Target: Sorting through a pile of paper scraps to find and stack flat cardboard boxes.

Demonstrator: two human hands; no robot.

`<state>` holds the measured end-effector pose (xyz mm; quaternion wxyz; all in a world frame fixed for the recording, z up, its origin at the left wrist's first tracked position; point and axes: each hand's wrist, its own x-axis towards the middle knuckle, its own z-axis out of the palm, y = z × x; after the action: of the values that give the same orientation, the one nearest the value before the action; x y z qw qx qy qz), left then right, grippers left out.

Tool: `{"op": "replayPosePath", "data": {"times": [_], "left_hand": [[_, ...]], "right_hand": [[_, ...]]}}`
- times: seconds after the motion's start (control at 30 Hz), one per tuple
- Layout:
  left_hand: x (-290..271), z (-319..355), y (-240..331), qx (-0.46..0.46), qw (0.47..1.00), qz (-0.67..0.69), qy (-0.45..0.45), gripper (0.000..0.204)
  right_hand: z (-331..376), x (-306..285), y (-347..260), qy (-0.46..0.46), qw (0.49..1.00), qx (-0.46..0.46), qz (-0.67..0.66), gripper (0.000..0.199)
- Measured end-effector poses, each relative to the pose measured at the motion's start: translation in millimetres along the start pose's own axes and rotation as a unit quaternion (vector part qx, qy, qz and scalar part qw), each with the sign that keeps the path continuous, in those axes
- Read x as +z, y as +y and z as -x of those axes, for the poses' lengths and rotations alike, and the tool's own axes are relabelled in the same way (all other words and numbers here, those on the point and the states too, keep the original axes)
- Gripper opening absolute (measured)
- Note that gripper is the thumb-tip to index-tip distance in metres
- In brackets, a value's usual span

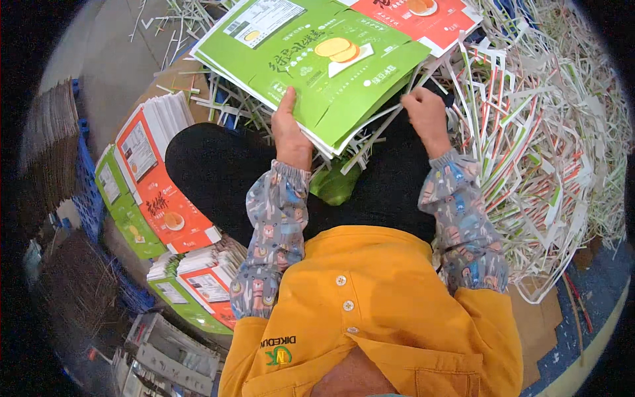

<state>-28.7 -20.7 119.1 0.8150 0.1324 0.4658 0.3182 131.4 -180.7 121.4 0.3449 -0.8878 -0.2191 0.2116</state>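
A stack of green printed card sheets (390, 63) lies at a slant over my lap, its top showing a picture of round yellow biscuits. My left hand (291, 135) grips the stack's near edge, thumb on top and the other fingers hidden beneath. Just off the right edge of the stack is my right hand (428, 119), closed with thumb and fingers drawn together. White paper strips pass close to it, and whether it pinches one cannot be made out. Red printed sheets (446, 30) stick out beyond the green ones at the far right.
Shredded paper strips (522, 159) heap up along my right side. Stacks of red printed sheets (162, 188) and green printed sheets (132, 212) stand to my left, beside a blue plastic pallet (92, 198) and brown stacked board (49, 145). More strips lie beyond the left knee.
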Motion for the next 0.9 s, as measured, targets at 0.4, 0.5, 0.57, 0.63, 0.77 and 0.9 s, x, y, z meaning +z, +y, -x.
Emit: {"op": "replayPosePath", "data": {"times": [0.4,0.5,0.57,0.63,0.77,0.9], "left_hand": [[-12.2,-7.3,7.3,-0.022,0.999,0.026,-0.009,0.034],[-7.6,-15.7,-2.6,-0.023,0.998,0.043,-0.042,0.034],[-11.1,-16.5,-0.9,-0.023,0.998,0.046,-0.043,0.034],[-13.8,-15.0,0.6,-0.023,0.998,0.042,-0.042,0.033],[-15.0,-5.8,3.0,-0.007,1.0,0.011,-0.021,0.033],[-0.8,0.7,-3.0,-0.024,0.998,0.025,-0.055,0.034]], "right_hand": [[-22.3,-132.2,130.7,0.018,0.911,0.068,0.407,0.029],[-20.3,-177.1,182.1,0.063,0.885,0.126,0.444,0.033],[-21.3,-174.8,166.2,0.022,0.877,0.166,0.45,0.031],[-17.5,-152.3,148.1,0.179,0.922,-0.109,0.326,0.028],[26.7,-78.3,-34.8,-0.041,0.965,0.139,-0.218,0.03],[17.6,-1.7,-21.7,-0.252,0.681,0.292,-0.623,0.045]]}}
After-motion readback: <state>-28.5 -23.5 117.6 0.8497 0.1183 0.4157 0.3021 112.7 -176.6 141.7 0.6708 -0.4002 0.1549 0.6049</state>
